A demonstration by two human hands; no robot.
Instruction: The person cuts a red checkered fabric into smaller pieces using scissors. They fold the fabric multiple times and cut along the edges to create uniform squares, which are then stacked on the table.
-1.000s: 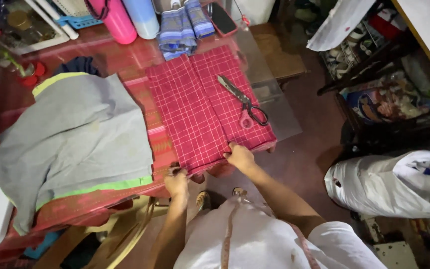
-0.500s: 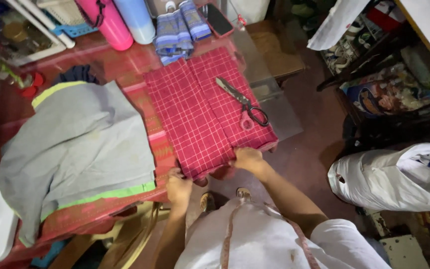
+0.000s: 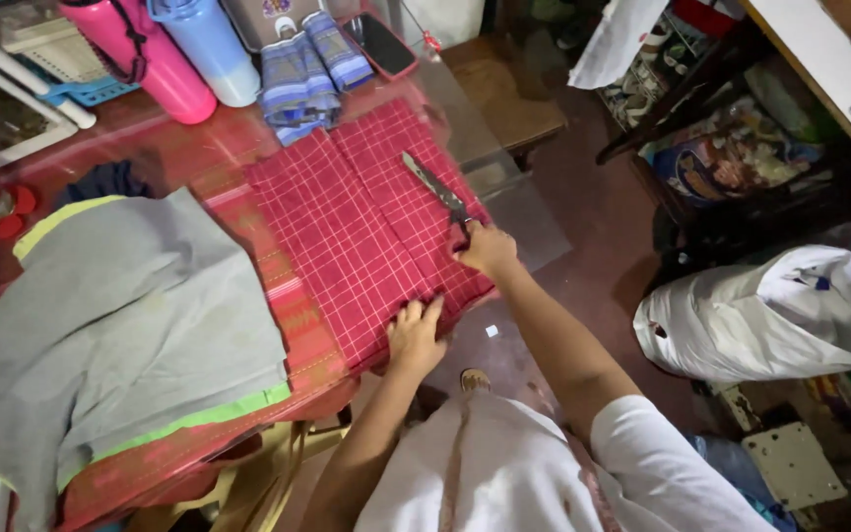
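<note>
Two hands work at the near edge of the red checked cloth (image 3: 366, 222), which lies folded flat on the surface (image 3: 164, 158), just right of a grey garment (image 3: 120, 325) and below two rolled blue striped cloths (image 3: 307, 74). My left hand (image 3: 414, 335) lies palm down on the cloth's near corner, fingers (image 3: 424, 313) spread and extended, pressing the cloth and grasping nothing. My right hand (image 3: 488, 251) sits at the cloth's right edge with its fingers curled over the handle end of the scissors (image 3: 435, 187); the blades lie on the cloth, pointing away from me. I cannot tell whether the fingers are through the handle loops or merely resting on them, since the hand hides the handles. I judge the step in hand to be taking up the scissors while the other hand holds the cloth steady. The next move would call for a firm seat in the handles, a lift clear of the fabric without dragging it, and steady pressure from the left hand so the fold does not shift. A pink bottle (image 3: 140, 54) and a pale blue bottle (image 3: 211, 49) stand at the far edge, well apart from both hands.
</note>
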